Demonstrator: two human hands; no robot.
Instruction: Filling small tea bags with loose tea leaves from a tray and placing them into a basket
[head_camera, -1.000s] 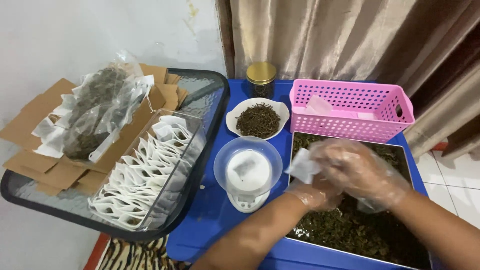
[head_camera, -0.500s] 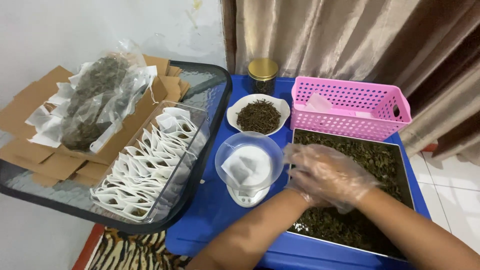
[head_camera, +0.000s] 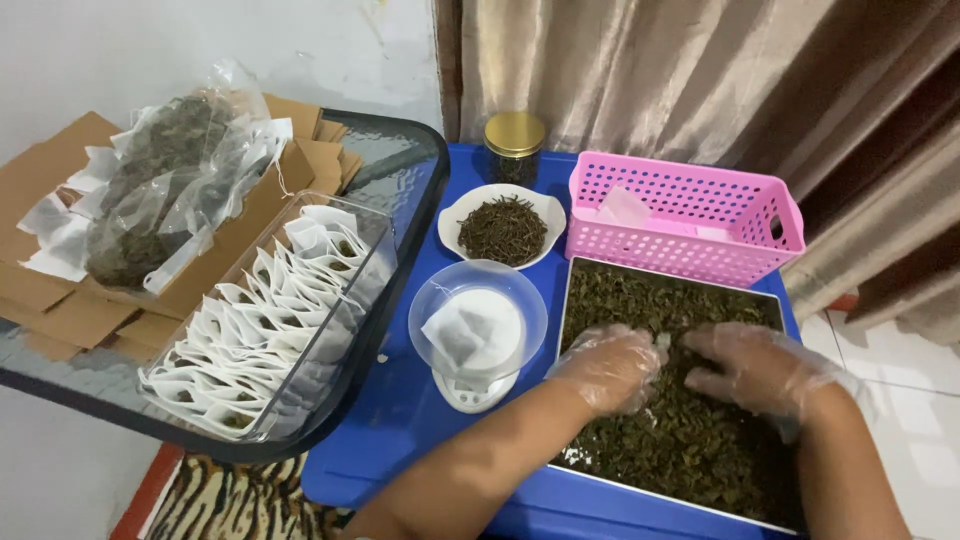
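Note:
Both my hands wear clear plastic gloves and rest in a metal tray (head_camera: 568, 300) full of dried green tea leaves (head_camera: 690, 440). My left hand (head_camera: 610, 368) is curled down onto the leaves, with a small white bit showing at its fingertips; what it grips is hidden. My right hand (head_camera: 762, 370) lies on the leaves beside it, fingers spread. Left of the tray, a clear bowl (head_camera: 478, 318) sits on a small white scale (head_camera: 468, 392) with a white filter bag (head_camera: 468, 335) inside.
A pink basket (head_camera: 690, 225), a white dish of dark tea (head_camera: 502, 228) and a gold-lidded jar (head_camera: 514, 148) stand at the back of the blue table (head_camera: 400, 440). To the left, a glass table (head_camera: 390, 160) holds a clear box of filled bags (head_camera: 265, 320), cardboard and a plastic bag of leaves (head_camera: 165, 190).
My hands were raised over the tray holding a white filter bag; they have dropped and spread onto the leaves. The camera view has shifted slightly.

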